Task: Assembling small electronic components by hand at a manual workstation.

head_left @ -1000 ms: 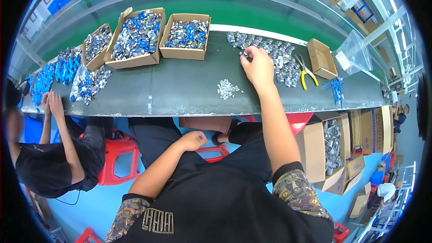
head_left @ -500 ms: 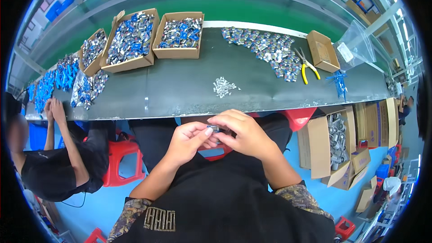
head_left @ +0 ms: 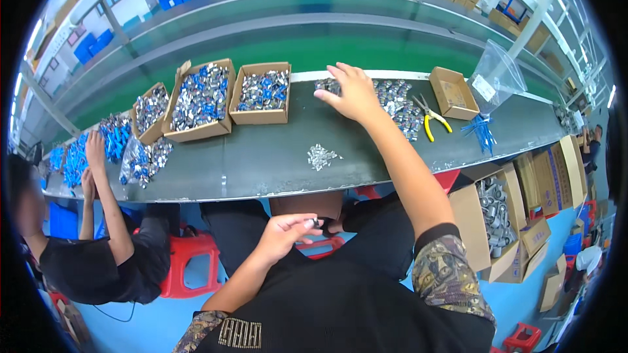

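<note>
Above my lap, my left hand (head_left: 282, 235) pinches a small dark-and-silver part (head_left: 315, 222) between thumb and fingertips; its exact kind is too small to make out. My right hand (head_left: 353, 95) reaches out over the bench with fingers spread and nothing visible in them. It is over the far left part of a spread of small silver-and-blue parts (head_left: 400, 108), hiding some of them. A little pile of tiny pale metal pieces (head_left: 320, 156) lies on the bench between my two hands.
Yellow-handled pliers (head_left: 432, 121), a small carton (head_left: 454, 95) and blue strips (head_left: 481, 132) lie to the right. Cartons of parts (head_left: 263, 95) stand left, near a co-worker's hands (head_left: 93, 157). An open box of metal fittings (head_left: 496, 212) stands beside the bench at right.
My hands, together over my lap before, are now apart. The right has stretched forward over the spread parts; the left stays low with a small part. The view has tilted up.
</note>
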The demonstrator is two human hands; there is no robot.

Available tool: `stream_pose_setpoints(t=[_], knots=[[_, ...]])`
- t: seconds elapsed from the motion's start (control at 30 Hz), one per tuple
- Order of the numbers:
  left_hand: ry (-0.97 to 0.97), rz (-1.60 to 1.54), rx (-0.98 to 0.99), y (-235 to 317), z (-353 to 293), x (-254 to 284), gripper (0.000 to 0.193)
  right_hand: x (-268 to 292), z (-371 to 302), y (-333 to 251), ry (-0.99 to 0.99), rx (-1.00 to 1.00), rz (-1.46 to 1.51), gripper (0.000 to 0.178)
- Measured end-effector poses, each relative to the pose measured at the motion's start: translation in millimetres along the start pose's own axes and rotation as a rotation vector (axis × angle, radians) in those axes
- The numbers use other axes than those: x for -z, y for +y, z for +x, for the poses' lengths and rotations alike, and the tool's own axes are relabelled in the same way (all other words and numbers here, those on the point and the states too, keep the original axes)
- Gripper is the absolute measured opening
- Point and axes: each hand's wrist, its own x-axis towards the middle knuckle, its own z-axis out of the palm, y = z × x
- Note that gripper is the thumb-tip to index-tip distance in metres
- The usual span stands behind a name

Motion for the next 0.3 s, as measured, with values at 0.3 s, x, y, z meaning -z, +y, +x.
stream_pose_setpoints(t=[0.3], knots=[[-0.006, -0.008, 0.048, -7, -9, -3, 0.033, -49, -24, 0, -0.127, 0.050, 0.001, 0.046]])
